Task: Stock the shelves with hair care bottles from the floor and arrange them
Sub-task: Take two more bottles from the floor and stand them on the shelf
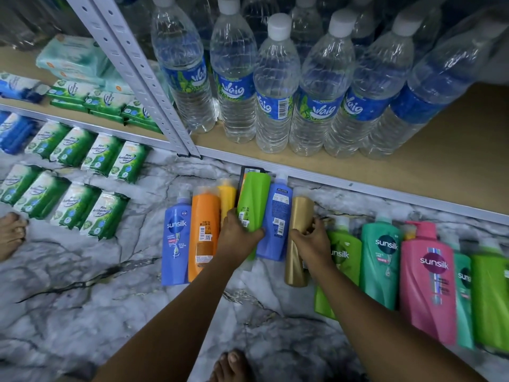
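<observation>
On the floor below the shelf (413,161), the left hand (238,238) grasps the green bottle (253,201) and the right hand (312,241) clasps the gold bottle (298,235), likely for lifting both together.

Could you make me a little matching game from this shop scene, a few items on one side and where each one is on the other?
Items:
1. green bottle
2. gold bottle
3. water bottles
4. pink Sunsilk bottle

Places:
A. standing on the wooden shelf
B. gripped by the left hand
C. on the floor, untouched, far right
D. held by the right hand

Pairs: 1-B, 2-D, 3-A, 4-C
</observation>
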